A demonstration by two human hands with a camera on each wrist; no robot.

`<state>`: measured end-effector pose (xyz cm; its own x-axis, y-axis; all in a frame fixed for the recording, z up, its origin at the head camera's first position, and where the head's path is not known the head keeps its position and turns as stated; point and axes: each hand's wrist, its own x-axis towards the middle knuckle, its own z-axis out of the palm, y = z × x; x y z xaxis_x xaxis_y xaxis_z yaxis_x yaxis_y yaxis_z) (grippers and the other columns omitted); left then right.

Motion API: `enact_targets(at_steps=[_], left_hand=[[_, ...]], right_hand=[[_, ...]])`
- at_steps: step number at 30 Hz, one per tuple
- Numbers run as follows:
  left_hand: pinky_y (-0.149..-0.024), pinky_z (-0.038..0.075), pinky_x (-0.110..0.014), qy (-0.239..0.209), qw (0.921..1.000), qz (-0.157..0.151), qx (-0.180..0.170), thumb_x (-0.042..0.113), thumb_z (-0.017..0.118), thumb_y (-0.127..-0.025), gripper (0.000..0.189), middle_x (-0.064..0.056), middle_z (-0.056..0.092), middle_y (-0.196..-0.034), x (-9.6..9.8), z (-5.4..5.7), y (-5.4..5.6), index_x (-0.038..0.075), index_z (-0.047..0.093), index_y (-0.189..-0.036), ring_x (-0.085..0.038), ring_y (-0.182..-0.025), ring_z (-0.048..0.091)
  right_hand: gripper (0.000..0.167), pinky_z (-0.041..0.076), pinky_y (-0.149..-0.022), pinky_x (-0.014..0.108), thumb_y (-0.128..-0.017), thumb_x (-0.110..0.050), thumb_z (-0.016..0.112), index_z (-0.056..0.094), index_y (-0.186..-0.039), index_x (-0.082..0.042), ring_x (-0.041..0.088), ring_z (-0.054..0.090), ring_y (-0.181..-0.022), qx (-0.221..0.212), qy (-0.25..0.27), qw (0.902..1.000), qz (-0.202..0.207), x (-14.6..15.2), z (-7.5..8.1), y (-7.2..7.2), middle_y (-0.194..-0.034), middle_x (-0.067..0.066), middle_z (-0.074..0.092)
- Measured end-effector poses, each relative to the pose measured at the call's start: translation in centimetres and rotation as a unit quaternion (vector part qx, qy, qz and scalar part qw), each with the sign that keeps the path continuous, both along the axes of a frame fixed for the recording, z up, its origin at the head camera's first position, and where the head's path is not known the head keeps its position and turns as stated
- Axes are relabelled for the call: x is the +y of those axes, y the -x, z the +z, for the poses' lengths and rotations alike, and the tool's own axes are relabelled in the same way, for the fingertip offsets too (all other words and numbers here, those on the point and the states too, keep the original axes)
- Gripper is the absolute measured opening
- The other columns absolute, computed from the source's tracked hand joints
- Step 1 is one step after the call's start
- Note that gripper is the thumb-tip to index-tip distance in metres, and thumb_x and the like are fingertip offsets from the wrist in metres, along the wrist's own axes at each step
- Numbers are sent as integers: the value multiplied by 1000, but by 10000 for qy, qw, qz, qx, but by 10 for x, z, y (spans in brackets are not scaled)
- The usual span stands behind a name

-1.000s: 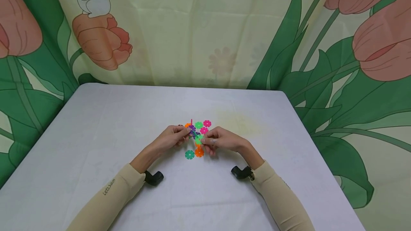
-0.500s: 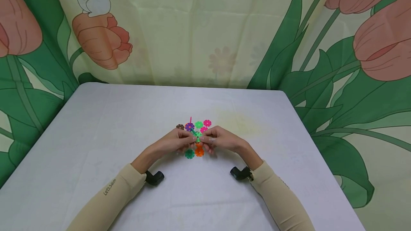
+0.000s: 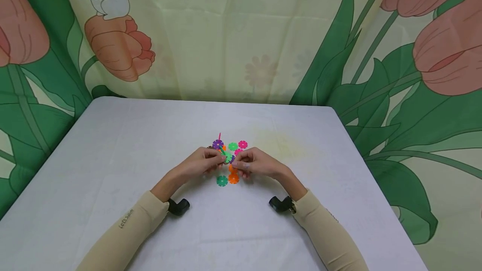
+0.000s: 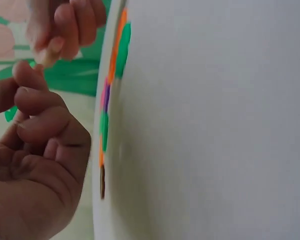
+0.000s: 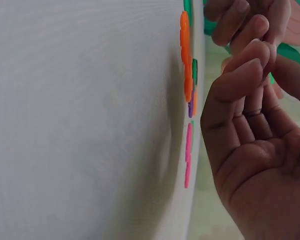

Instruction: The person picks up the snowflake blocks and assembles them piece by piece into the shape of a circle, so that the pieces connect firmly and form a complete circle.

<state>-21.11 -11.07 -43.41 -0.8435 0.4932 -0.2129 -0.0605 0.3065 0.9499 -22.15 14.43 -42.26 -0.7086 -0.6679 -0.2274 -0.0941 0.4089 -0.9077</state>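
Head view: near the centre of the frame, the left hand (image 3: 201,162) pinches a light-green, slotted, flower-shaped plastic disc (image 3: 228,157) between thumb and forefinger. The right hand (image 3: 263,163) is just to its right, thumb and forefinger drawn together, and whether anything is between them cannot be told. From the light-green disc, a dark-green disc seen edge-on (image 3: 223,151) leads towards the upper left to a purple notched disc (image 3: 217,144), with a thin pink disc on edge (image 3: 220,136) rising above; they look joined as one chain. Its long axis thus slants up and slightly left, away from the right hand, and its lower end lies at the left fingertips, so the left hand is nearer. Around them on the white-covered table (image 3: 124,170) lie loose discs: a flat light-green one (image 3: 233,146) and two pink ones (image 3: 242,144) above the right fingertips, an orange one (image 3: 233,178) and a teal one (image 3: 222,180) below the hands, and a brown one (image 3: 210,147) partly hidden behind the left hand.
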Motion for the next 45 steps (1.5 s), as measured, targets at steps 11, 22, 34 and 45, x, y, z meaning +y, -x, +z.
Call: enact_targets(at_steps=[11, 22, 34, 45], left_hand=[[-63, 40, -24, 113, 9995, 279, -81, 29, 62, -107, 35, -5, 61, -81, -10, 3, 6, -5, 69, -99, -15, -71, 47], [-62, 40, -25, 114, 9996, 270, -28, 31, 63, -107, 36, -4, 62, -80, -10, 2, 7, -4, 68, -97, -15, -71, 47], [-62, 39, -24, 108, 9996, 235, -100, 30, 63, -107, 35, -4, 60, -78, -9, 0, 7, -3, 68, -98, -15, -70, 46], [-62, 41, -24, 86, 9995, 287, -88, 29, 62, -107, 35, -4, 60, -78, -9, 1, 6, -4, 69, -99, -15, -71, 47]], right_hand=[[20, 46, -62, 22, -87, -26, 89, 79, -100, -15, 8, 57, -62, 1343, -1013, 9857, 0, -22, -7, -17, -68, -4, 64], [29, 38, -58, 20, -82, -29, 93, 79, -103, -15, 6, 47, -59, 1972, -1470, 9693, -54, -36, -10, -27, -64, -6, 55], [25, 44, -61, 20, -82, -19, 93, 78, -100, -12, 7, 53, -65, 1832, -1126, 9766, -40, -35, -9, -28, -70, -3, 60], [24, 54, -81, 23, -82, -17, 92, 77, -101, -17, 11, 65, -90, 1984, -1189, 9729, 15, -36, -6, -29, -92, -4, 75]])
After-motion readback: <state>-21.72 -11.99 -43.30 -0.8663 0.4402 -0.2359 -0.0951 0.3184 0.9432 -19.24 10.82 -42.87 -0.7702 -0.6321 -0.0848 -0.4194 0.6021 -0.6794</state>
